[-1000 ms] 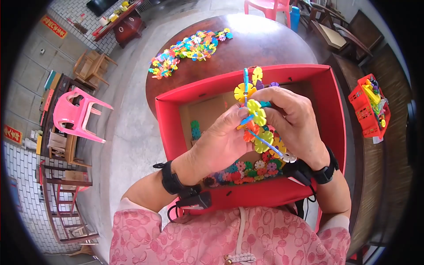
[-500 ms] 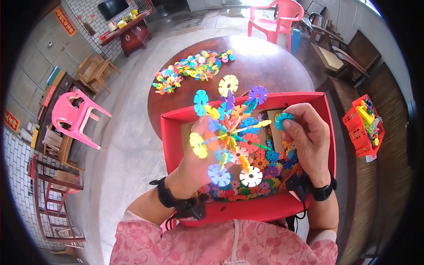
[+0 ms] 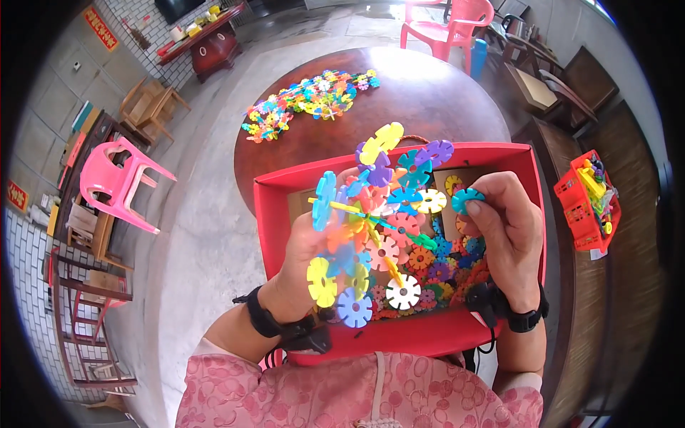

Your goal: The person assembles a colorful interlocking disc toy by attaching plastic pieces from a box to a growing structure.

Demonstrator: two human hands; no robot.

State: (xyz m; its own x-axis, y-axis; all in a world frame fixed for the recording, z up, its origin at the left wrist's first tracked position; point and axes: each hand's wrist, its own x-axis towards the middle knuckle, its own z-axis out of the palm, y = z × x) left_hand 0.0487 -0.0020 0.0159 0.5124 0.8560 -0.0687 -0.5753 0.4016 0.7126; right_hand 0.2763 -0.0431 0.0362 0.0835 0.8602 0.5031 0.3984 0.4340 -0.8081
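My left hand (image 3: 303, 260) is closed around a ball-like cluster of interlocking plastic snowflake discs (image 3: 382, 253) in many colours; its fingers are partly hidden behind the discs. Between the thumb and fingers of my right hand (image 3: 510, 225) is a single teal snowflake disc (image 3: 467, 201), apart from the cluster and to its right. Under both hands sits an open red box (image 3: 285, 167), with many loose discs (image 3: 435, 274) lying inside it. A brown cardboard piece shows near the box's far right part.
A round dark wooden table (image 3: 442, 107) stands beyond the box, bearing another long assembly of joined discs (image 3: 307, 100). To the right, a red basket (image 3: 576, 214) of toys rests on a wooden bench. Pink plastic chairs (image 3: 118, 178) stand on the left and at the back.
The cluster has turned in my left hand, so its discs face other ways. My right hand, still pinching the teal disc, has shifted slightly to the right and down.
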